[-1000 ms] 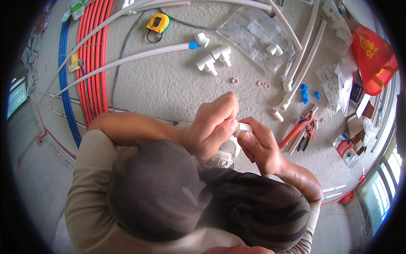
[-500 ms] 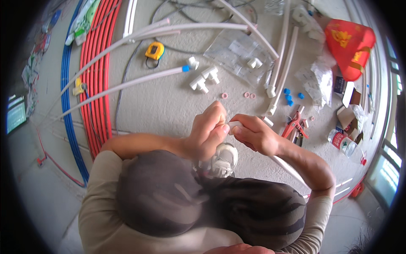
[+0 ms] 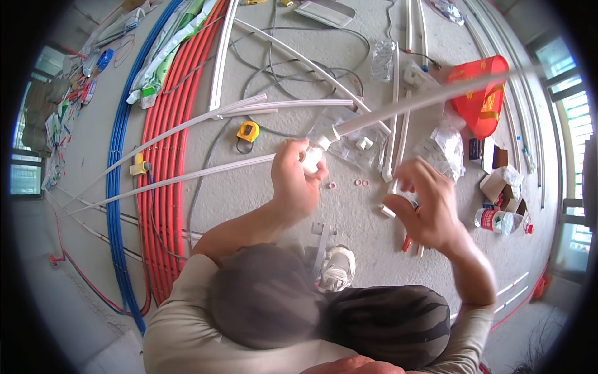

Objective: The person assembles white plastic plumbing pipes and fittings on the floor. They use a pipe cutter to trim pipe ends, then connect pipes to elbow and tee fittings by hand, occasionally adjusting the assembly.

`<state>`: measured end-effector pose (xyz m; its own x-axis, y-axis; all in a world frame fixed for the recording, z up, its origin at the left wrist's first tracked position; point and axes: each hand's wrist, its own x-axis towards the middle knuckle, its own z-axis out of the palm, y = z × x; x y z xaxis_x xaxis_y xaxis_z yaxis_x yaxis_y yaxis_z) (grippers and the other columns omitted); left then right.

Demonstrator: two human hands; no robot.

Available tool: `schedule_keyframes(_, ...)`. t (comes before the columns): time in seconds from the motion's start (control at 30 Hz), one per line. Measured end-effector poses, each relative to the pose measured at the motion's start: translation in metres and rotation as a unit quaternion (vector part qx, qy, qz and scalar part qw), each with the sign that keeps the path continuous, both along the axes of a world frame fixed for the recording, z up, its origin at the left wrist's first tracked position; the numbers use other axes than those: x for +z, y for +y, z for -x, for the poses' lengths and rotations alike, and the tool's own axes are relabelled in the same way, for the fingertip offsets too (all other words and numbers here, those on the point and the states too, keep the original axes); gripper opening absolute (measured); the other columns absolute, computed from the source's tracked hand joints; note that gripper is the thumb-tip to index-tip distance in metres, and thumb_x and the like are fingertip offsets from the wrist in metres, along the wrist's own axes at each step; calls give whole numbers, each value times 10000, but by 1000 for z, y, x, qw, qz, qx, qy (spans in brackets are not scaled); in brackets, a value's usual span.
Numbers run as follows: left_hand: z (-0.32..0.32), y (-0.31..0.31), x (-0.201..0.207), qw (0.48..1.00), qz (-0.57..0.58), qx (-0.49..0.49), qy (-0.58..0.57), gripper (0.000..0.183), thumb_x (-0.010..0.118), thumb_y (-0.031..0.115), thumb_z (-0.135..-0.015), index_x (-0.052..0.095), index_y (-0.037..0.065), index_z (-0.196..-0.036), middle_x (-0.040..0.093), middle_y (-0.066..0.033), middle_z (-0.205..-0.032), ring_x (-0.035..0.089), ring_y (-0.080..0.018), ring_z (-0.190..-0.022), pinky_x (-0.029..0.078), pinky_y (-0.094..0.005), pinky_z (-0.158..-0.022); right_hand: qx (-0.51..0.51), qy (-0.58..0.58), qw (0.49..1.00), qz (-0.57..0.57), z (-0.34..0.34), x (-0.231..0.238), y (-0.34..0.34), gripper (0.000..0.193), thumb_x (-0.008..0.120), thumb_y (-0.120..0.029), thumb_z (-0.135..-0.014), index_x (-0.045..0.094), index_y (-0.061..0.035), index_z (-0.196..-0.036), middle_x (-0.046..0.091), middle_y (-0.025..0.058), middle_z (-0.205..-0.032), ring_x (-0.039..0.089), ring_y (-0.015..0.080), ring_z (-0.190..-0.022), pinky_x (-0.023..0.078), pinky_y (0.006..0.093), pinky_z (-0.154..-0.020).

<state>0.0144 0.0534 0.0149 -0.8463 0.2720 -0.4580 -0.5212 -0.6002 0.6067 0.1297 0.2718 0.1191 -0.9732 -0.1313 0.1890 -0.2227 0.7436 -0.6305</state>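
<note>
My left hand (image 3: 295, 177) is closed around a white plastic pipe fitting (image 3: 316, 151), its fingers wrapped about the near end. From the fitting a long white pipe (image 3: 411, 105) slants up to the right, its far end blurred in front of a window. My right hand (image 3: 430, 202) hovers over the floor at the right, thumb and fingers apart, nothing seen between them. Beneath it, partly covered, are a white elbow end (image 3: 387, 210) and the red handle of a cutter (image 3: 407, 243). Another white pipe (image 3: 187, 180) on the floor runs up to behind my left hand.
Red pipes (image 3: 163, 206) and blue pipes (image 3: 116, 168) run along the left. A yellow tape measure (image 3: 247, 132) lies ahead. Small pinkish rings (image 3: 362, 182), a red bag (image 3: 483, 93), a clear bottle (image 3: 498, 220) and an opened box (image 3: 500, 187) are on the floor. My shoe (image 3: 337, 268) is below.
My hands, together at the centre before, have separated. The left now holds the fitting with the long pipe up and ahead; the right has moved right and opened. The view has shifted too.
</note>
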Motion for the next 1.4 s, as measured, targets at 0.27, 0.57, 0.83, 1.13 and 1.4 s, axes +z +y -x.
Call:
schedule_keyframes(0.27,-43,6,40,954,-228,-184,-61,272,524,318,-1095,581,53,-1117,683,-116,-1013,677,-280,-901,546,-429,-749,-37,-3,820,572,77,-55,-36,495,565,-464,-1085,505,-52,-1352,672,129,-1051,683,215,-872,559,365,-803)
schedule_keyframes(0.57,-74,-25,52,922,-60,-265,275,572,891,119,-858,489,-20,-1241,690,-206,-1102,751,-284,-877,631,-425,-759,-10,83,819,568,59,-17,-50,322,576,-368,-1067,513,-61,-997,563,75,-668,493,143,-508,433,269,-467)
schedule_keyframes(0.83,-86,-29,52,921,-80,-233,303,489,864,60,-872,519,-20,-1209,697,-220,-1087,759,-284,-891,662,-441,-766,10,78,765,640,47,-30,-59,325,530,-396,-1073,500,-79,-1005,508,49,-617,471,160,-466,381,292,-497)
schedule_keyframes(1.13,-89,-22,43,916,-69,-212,333,485,868,36,-862,500,4,-1177,663,-247,-1185,737,-274,-990,667,-437,-795,28,80,741,666,47,-42,-54,347,519,-423,-1077,489,-81,-1019,498,39,-606,467,165,-467,360,306,-494)
schedule_keyframes(1.4,-93,-13,48,928,-57,-173,325,441,877,-9,-835,548,-22,-1128,650,-135,-1012,707,-192,-925,628,-360,-779,54,83,720,687,53,-52,-53,372,499,-447,-1098,484,-85,-1016,505,36,-629,468,164,-481,354,305,-496)
